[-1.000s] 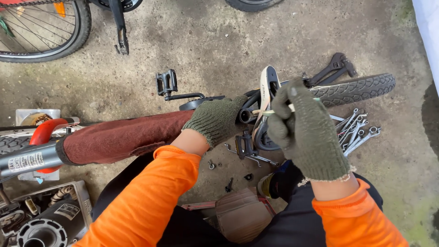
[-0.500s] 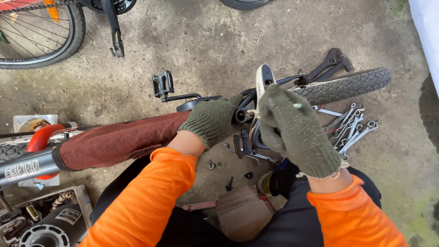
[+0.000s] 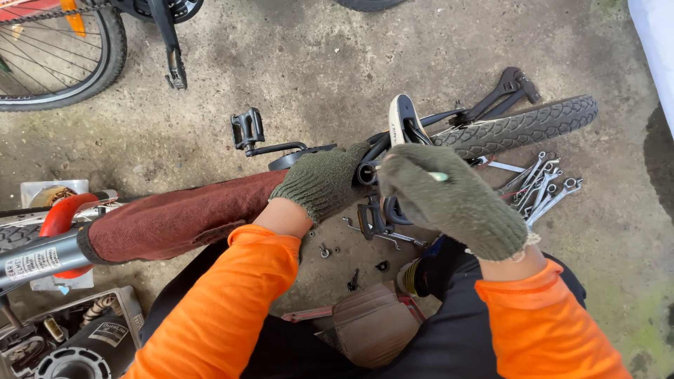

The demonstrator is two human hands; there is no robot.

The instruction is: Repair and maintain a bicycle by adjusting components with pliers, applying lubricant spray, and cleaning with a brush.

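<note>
Both hands wear knitted green gloves and work at the middle of a bicycle frame (image 3: 175, 217) lying on the concrete floor (image 3: 316, 77). The left hand (image 3: 321, 184) is clenched around the frame beside an open tube end (image 3: 367, 173), bracing it. The right hand (image 3: 449, 200) is closed around a thin pale tool (image 3: 437, 176), of which only the tip shows; what kind it is cannot be told. That tip lies just beside the tube end.

A maroon cloth wraps the frame tube toward the left edge of the floor area. A pedal and crank (image 3: 256, 137) stand just beyond the left hand, and the saddle (image 3: 404, 119) rises beyond the right. A tyre (image 3: 523, 126) runs toward the right edge, with spanners (image 3: 540, 186) fanned out near it and small bolts (image 3: 326, 249) loose on the floor by the knees.

Judgement: the frame is rigid, fairly heavy metal, best gripped on the wrapped tube. The thin tool is light and may slip in wool.
</note>
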